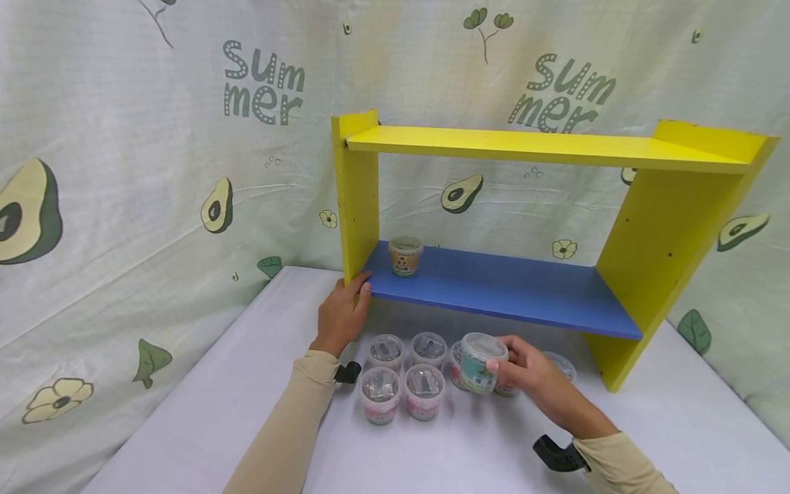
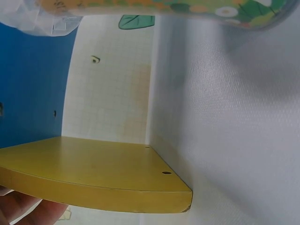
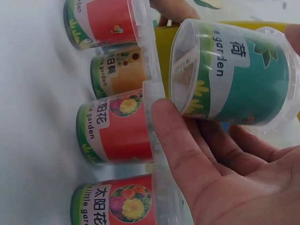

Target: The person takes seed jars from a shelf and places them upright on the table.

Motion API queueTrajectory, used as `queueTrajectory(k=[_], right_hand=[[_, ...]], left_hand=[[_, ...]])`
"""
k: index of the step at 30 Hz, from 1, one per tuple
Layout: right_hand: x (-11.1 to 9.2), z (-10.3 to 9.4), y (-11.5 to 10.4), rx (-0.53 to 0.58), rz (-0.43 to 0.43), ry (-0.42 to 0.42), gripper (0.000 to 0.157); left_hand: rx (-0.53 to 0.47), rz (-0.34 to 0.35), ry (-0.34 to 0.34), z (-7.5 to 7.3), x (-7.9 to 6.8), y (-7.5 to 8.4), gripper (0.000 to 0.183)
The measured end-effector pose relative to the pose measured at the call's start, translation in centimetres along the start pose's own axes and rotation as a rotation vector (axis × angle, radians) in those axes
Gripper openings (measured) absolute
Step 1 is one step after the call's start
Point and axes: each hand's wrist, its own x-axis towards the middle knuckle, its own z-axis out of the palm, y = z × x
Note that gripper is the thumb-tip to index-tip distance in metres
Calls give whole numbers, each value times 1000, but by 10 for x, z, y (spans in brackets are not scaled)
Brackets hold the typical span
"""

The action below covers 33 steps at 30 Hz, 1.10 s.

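My right hand [image 1: 537, 377] holds a lidded plastic cup with a teal label [image 1: 478, 367], lifted above other cups on the table. In the right wrist view the teal-labelled cup [image 3: 248, 70] lies sideways across the picture, "garden" on its label. My left hand [image 1: 342, 315] grips the lower front of the shelf's yellow left side panel [image 1: 359, 206]. In the left wrist view its fingers [image 2: 44, 213] show partly behind that panel [image 2: 103, 173]. An orange-labelled cup [image 1: 405, 259] stands upright at the left of the blue shelf board [image 1: 494, 278].
Several lidded cups stand below the shelf, among them red-labelled cups [image 3: 126, 129] and an orange-labelled one [image 3: 124, 70]. One clear lid [image 1: 563, 367] shows behind my right hand. The yellow top board [image 1: 524, 145] spans above; the right side panel [image 1: 673, 233] stands beyond my right hand.
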Motion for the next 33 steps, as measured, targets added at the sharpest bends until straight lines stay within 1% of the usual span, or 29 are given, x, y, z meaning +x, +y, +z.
queueTrajectory(k=[8,12,16,19,26,31,33], right_hand=[[-4,-2,4,-12,-14,-67,60],[-6,-3,6,11,-4,-104,60],[-10,-3,9,33,-23,-135,61],[-12,-4,12,31,-43,-156,62],[-11,-3,21,13,-15,-194,65],[-10,0,27,-22,-61,-235,63],[-10,1,29,-21,-63,-248,61]], left_hand=[[-11,0,1,1,-2,-1,44],[-11,-1,0,1,-2,-1,44],[-8,1,-6,1,-1,-1,46],[-8,3,-6,1,0,-1,46],[-9,12,2,0,-1,-2,44],[5,5,-7,2,-1,-3,44],[3,3,-10,2,0,-3,45]])
